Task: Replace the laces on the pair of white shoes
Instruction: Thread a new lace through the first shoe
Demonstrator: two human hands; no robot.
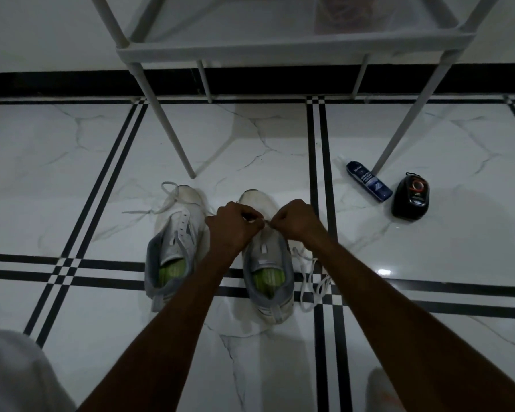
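White lace [264, 222] over the right white canvas shoe [266, 263]: your left hand [232, 226] and right hand [296, 220] each pinch it in a tight grip.

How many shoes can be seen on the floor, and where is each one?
2. The left shoe stands alone on the floor. The right shoe lies under both hands, the left hand and right hand, which pinch its lace. None seems hidden.

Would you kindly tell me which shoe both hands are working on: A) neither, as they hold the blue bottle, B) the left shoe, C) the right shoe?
C: the left hand and right hand meet over the right shoe, pinching a lace there, while the left shoe lies untouched.
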